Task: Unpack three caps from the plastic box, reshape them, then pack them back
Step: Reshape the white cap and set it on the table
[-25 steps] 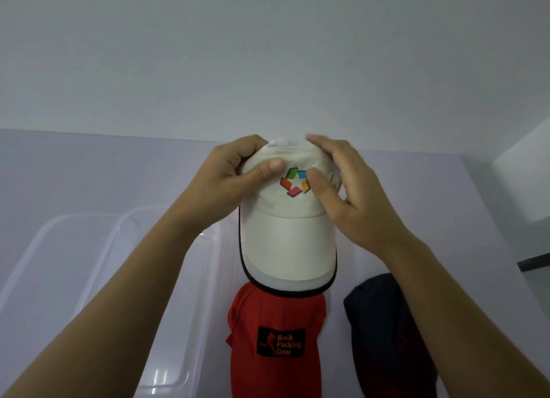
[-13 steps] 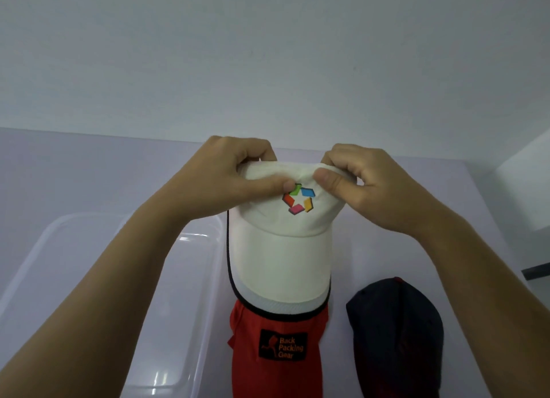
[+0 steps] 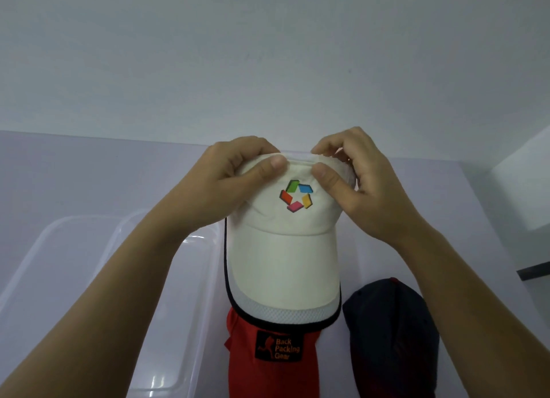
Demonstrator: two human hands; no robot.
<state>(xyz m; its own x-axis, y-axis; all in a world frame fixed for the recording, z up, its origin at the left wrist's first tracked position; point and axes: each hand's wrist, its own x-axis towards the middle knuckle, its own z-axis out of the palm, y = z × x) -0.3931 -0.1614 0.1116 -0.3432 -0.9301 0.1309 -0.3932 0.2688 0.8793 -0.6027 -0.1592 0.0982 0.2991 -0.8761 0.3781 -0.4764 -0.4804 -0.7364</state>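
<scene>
Your left hand (image 3: 226, 177) and right hand (image 3: 357, 183) both pinch the white cap (image 3: 282, 249) at the top of its crown, thumbs in front, fingers curled behind. Its brim overlaps the red cap (image 3: 268, 368); the box (image 3: 74, 263) lies to the left. The crown looks soft and light and will likely crumple easily, while the brim seems stiffer. Take hold along the crown's seam or the brim edge.

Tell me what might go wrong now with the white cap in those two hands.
1. The left hand and right hand pinch the white cap only at the crown's top edge, so the fabric there may crease instead of rounding out.
2. Its brim hangs in front of the red cap; lowered carelessly, it could land on that cap and flatten it.
</scene>
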